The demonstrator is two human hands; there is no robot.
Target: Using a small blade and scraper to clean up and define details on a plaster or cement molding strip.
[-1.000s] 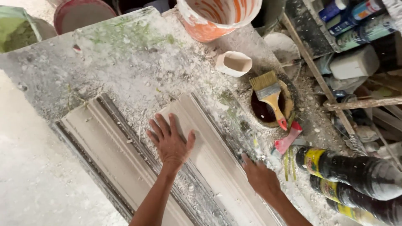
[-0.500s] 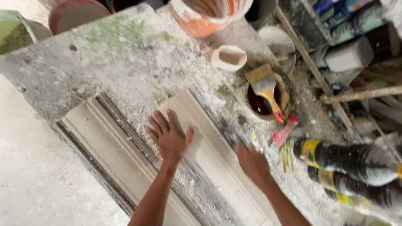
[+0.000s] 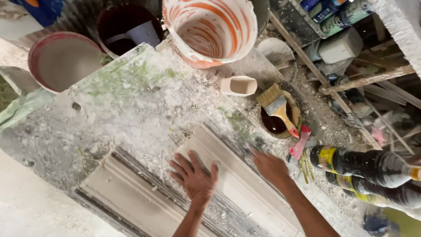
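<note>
Left hand (image 3: 195, 177): flat, fingers spread, palm pressed on the pale plaster moulding (image 3: 228, 184); grip wide open, closed on nothing.
Right hand (image 3: 269, 166): blurred, lying on the far edge of the same moulding; cannot tell how its grip stands.
Moulding: long ribbed strip lying diagonally on the dusty counter (image 3: 131, 105), beside 1 more moulding strip (image 3: 127, 197).
Brush (image 3: 278, 107): rests across a small dark bowl (image 3: 276, 125), near the right hand.
Scoop (image 3: 238, 85): small cream cup on the counter.
Bucket (image 3: 210, 28): white with orange streaks, at the counter's far edge.
Bottles (image 3: 364, 169): 2 dark ones lying at right.
</note>
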